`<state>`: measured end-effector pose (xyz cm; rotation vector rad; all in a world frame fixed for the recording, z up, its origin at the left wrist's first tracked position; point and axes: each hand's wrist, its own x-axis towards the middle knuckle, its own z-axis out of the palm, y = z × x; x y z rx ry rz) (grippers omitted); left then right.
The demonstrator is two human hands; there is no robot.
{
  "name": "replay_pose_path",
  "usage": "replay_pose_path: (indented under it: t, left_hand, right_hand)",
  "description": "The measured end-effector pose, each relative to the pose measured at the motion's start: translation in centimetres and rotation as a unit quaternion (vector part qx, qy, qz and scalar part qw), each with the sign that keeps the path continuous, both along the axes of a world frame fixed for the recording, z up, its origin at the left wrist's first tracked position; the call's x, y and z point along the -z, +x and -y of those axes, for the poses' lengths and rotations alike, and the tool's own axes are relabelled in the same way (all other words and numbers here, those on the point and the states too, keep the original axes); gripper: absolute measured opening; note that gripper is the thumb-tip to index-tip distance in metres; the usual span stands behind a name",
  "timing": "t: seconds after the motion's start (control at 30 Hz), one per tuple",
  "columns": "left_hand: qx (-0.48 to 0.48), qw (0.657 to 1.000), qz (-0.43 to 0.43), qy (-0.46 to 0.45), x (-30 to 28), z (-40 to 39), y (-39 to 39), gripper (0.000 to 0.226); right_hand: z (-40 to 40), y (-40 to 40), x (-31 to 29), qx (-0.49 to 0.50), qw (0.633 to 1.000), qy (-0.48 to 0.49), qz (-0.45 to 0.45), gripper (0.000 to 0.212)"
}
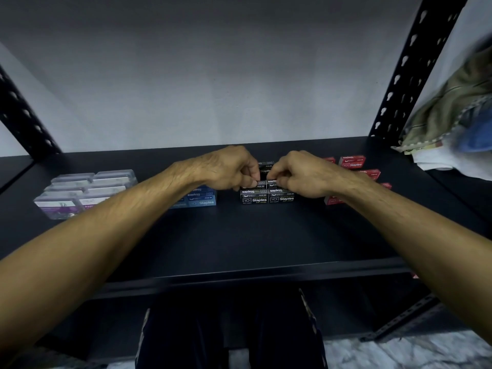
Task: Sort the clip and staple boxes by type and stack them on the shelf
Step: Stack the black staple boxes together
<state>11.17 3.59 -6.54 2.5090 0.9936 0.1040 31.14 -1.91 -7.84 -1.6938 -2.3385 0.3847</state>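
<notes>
Black staple boxes (267, 198) stand in a small stack at the middle of the dark shelf (266, 235). My left hand (229, 167) and my right hand (298, 173) both pinch black boxes on the stack's upper layer, fingertips nearly touching. Another black box (266, 166) stands behind them. Blue staple boxes (202, 199) sit stacked just left, partly behind my left forearm. Clear paper clip boxes (85, 191) form a group at the far left. Red staple boxes (352, 161) lie scattered at the right, some hidden by my right forearm.
Black perforated uprights (407, 75) frame the shelf on both sides. A heap of cloth (452, 115) hangs past the right upright. The shelf's front edge (239, 278) runs below my forearms, with my legs and a pale floor beneath.
</notes>
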Motion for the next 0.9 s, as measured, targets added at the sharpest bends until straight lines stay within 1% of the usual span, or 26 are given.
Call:
replay_pose_path:
  t: [0.23,0.33,0.4,0.5,0.57,0.63,0.73,0.9]
  left_hand:
    - [-0.006,1.000,0.008,-0.002,-0.1,0.4,-0.1,0.014]
    - [-0.031,0.999,0.021,-0.010,-0.4,0.7,-0.5,0.022]
    - [-0.040,0.999,0.005,-0.012,-0.6,0.9,-0.7,0.030]
    - [-0.018,0.998,-0.054,-0.003,-0.9,1.2,-0.7,0.055]
    - [-0.006,0.997,-0.080,0.014,-0.8,1.5,-0.4,0.061]
    - [-0.005,0.995,-0.089,0.034,-0.4,1.7,0.0,0.059]
    - [-0.006,0.995,-0.084,0.050,-0.1,1.7,0.2,0.047]
    - [0.000,0.998,-0.056,0.033,0.1,1.8,0.2,0.022]
  right_hand:
    - [0.0,0.1,-0.1,0.007,1.000,-0.010,0.002,0.032]
    - [0.1,-0.1,-0.5,0.022,0.999,-0.049,-0.002,0.037]
    - [0.4,-0.1,-1.0,0.030,0.996,-0.082,-0.002,0.048]
    - [0.9,0.0,-1.2,0.020,0.993,-0.115,0.033,0.065]
    - [1.0,-0.2,-1.0,0.009,0.992,-0.113,0.049,0.064]
    - [0.9,-0.4,-0.7,-0.001,0.994,-0.097,0.057,0.056]
    - [0.8,-0.6,-0.6,0.002,0.995,-0.085,0.053,0.044]
    - [0.6,-0.6,-0.3,0.001,0.996,-0.070,0.050,0.041]
